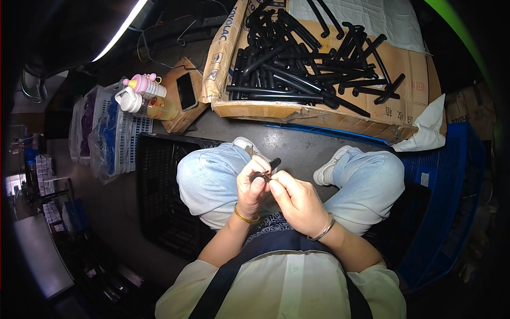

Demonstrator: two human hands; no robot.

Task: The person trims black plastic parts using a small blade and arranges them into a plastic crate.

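Note:
My left hand (pixel 252 186) is closed round a black tube-like part (pixel 275 162), whose dark end sticks out above the fingers. Close against it, my right hand (pixel 297 199) pinches at the part's near end with thumb and forefinger. What lies between those right fingertips is too small and covered to name. Both hands are held above my lap, between my knees. Beyond them, a heap of black tube-like parts (pixel 297 76), some with bent ends, lies in an open cardboard box (pixel 319 112).
Left of the box, a small wooden stand (pixel 183 121) bears a phone (pixel 186 91) and drink bottles (pixel 162 109). A black crate (pixel 170 212) stands at my left, a blue crate (pixel 441 212) at my right. White baskets (pixel 141 127) with plastic bags stand farther left.

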